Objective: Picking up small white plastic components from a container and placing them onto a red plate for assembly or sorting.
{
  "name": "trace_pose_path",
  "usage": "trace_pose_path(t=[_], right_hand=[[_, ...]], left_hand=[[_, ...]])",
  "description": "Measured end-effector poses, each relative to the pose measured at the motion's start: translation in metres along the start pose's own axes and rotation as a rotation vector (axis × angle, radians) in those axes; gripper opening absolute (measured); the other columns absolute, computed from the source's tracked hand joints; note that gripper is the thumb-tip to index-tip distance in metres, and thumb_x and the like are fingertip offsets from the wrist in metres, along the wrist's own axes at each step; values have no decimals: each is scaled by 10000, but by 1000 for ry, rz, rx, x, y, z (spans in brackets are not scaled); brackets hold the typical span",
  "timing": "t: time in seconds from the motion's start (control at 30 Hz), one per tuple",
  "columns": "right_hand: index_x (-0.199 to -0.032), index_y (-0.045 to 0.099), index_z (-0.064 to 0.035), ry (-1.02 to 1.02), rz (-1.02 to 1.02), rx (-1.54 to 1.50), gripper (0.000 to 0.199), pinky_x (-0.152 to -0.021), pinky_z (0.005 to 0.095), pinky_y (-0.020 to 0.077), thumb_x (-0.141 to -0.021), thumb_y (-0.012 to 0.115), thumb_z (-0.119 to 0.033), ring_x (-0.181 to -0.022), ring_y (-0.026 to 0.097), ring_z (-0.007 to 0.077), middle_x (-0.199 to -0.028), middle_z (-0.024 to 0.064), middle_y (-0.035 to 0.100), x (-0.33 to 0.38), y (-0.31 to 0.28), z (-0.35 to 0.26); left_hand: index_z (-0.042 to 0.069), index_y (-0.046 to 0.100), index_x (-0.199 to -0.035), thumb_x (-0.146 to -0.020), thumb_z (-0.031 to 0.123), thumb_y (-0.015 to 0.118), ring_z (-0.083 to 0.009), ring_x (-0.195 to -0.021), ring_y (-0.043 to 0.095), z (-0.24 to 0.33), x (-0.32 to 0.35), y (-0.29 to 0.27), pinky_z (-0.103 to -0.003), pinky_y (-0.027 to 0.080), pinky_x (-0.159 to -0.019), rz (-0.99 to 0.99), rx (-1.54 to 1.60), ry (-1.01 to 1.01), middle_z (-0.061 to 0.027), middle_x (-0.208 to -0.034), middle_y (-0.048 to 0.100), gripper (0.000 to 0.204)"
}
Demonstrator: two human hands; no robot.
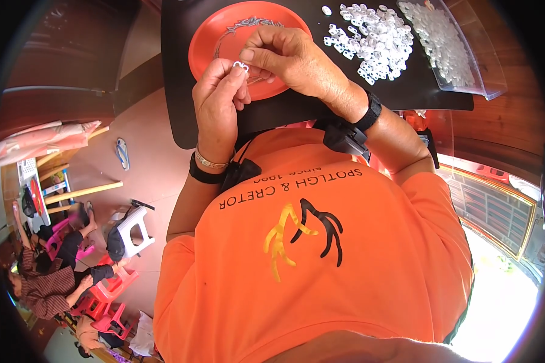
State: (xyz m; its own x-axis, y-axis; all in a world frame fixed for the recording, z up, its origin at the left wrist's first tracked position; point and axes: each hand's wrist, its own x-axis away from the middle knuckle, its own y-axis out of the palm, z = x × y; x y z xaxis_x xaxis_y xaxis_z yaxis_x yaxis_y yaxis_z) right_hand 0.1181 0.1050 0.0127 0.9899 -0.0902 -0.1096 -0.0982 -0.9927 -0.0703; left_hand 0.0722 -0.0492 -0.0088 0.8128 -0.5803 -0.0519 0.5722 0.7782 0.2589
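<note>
Holding a tiny white plastic ring up between both hands, the person sits close to a black table. The left hand pinches the little ring with its thumb and fingertips. The right hand comes in from the other side, and its thumb and finger pinch the same ring too. Both hands are just above the near edge of a round orange plate. Some small gray metal bits lie in a bunch at the far side of the plate. To the right of the plate, a pile of white rings is spread on the table. Farther right, more white pieces sit in a clear plastic bag. Each wrist wears a black band, and the left wrist has a thin bracelet too.
</note>
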Motion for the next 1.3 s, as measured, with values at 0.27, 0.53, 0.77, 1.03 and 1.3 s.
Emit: trace_pose_path(t=[0.27, 0.53, 0.77, 1.03, 1.3], right_hand=[[-862, 617, 0, -22, -3, 69, 173, -637, 252, 488, -909, 609, -167, -687, 579, 91, -738, 29, 618, 1, 0, 5], [-905, 601, 7, -45, -8, 113, 129, -731, 240, 506, -929, 576, -117, -808, 623, 105, -824, 35, 633, 4, 0, 4], [-973, 648, -9, -140, 44, 270, 249, -701, 245, 476, -916, 627, -250, -769, 571, 84, -818, 2, 625, -10, -37, -15], [-784, 679, -35, 46, -43, 1417, 304, -671, 451, 487, -716, 674, -331, -746, 625, 375, -763, 195, 646, -66, -165, 22], [-707, 658, -37, 31, -71, 1390, 249, -658, 455, 482, -678, 659, -284, -750, 610, 385, -747, 203, 629, -81, -177, 52]], left_hand=[[29, 524, -793, -925, 136, 510, -61, -546, 430, 0, 0, 1, -203, 328, -495, 11, -26, -1, 9, -626, 472, 169], [24, 531, -785, -922, 133, 510, -65, -533, 436, -5, 0, 2, -202, 325, -490, 2, -29, -4, 4, -613, 482, 177], [11, 546, -797, -916, 123, 502, -76, -542, 450, 5, 1, -1, -209, 328, -501, 45, 20, 33, -9, -629, 494, 168], [20, 535, -805, -913, 108, 500, -83, -535, 440, 5, 4, -5, -212, 321, -496, 40, 83, 45, -6, -630, 478, 143], [17, 534, -804, -915, 122, 501, -82, -530, 430, 6, 2, -8, -215, 321, -494, -4, 65, 50, -9, -628, 474, 156]])
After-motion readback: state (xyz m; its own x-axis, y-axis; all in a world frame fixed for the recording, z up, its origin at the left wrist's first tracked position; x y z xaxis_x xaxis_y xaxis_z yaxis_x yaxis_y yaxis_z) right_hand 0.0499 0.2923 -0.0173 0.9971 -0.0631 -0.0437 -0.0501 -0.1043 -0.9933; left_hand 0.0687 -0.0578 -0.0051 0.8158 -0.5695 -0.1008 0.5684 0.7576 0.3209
